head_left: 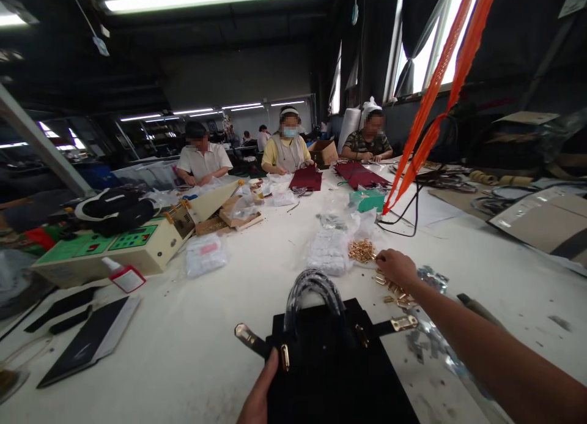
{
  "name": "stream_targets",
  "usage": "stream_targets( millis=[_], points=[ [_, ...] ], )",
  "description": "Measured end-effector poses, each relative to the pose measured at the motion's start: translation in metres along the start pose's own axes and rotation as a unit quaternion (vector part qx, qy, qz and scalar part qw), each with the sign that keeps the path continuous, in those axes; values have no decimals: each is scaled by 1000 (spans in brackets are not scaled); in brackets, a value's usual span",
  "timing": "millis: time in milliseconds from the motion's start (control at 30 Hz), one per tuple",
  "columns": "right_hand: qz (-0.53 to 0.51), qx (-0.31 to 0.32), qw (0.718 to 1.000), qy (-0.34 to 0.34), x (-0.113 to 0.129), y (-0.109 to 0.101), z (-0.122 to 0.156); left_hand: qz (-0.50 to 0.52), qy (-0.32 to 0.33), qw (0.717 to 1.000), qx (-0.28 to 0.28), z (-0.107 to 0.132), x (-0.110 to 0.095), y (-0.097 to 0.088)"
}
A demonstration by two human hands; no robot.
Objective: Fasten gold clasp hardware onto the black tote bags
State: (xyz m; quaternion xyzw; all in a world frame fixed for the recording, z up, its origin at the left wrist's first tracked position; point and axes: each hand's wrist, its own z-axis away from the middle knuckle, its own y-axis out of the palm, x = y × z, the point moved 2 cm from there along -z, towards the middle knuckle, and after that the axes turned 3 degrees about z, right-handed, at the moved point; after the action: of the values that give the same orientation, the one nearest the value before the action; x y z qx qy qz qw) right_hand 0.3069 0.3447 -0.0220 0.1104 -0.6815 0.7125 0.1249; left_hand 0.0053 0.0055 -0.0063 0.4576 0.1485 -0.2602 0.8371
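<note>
My left hand (259,390) grips the side of a black handbag (321,369) at the bottom of the view. The bag has a plastic-wrapped rounded handle (314,298) and gold-tipped black straps (394,325) reaching out to both sides. My right hand (397,268) is stretched out over the white table (183,344), its fingers curled above a scatter of gold metal fittings (394,292). A heap of small gold parts (361,251) lies just beyond it. I cannot tell whether my right hand holds a fitting.
Several co-workers sit at the far end of the table among dark red fabric pieces (306,179). A cream machine with a green panel (110,246) stands to the left, and clear bags of parts (328,249) lie ahead. Orange straps (435,100) hang at right.
</note>
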Motion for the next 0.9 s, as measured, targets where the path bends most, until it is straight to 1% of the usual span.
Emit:
stream_targets(
  millis=[133,233,300,400,433,467,500,567,633,700,767,833,900],
  points=[
    [-4,-27,1000,-4,-2,-20,21,29,-3,999,29,-4,3,16],
    [-17,-46,999,-11,-4,-48,53,52,-29,997,52,2,7,30],
    [-56,-62,996,-28,-1,-71,84,71,-64,993,76,9,9,36],
    [-173,-86,978,-81,15,-104,145,95,-101,985,106,17,10,38],
    [-205,-83,970,-97,23,-111,166,97,-101,984,109,18,11,37],
    [-236,-65,963,-110,32,-115,187,97,-98,985,106,18,11,35],
    [-264,-36,956,-122,41,-115,206,95,-92,986,102,17,11,33],
    [-305,39,939,-154,60,-107,236,90,-77,988,100,15,13,29],
    [-316,111,924,-186,78,-92,253,85,-69,988,108,14,14,26],
    [-300,159,918,-205,92,-75,257,80,-64,987,123,14,16,26],
    [-268,182,922,-212,101,-63,254,78,-60,986,135,15,17,26],
    [-239,194,927,-212,107,-55,249,82,-57,985,143,17,17,28],
    [-210,202,931,-220,109,-52,245,89,-59,983,152,19,18,29]
  ],
)
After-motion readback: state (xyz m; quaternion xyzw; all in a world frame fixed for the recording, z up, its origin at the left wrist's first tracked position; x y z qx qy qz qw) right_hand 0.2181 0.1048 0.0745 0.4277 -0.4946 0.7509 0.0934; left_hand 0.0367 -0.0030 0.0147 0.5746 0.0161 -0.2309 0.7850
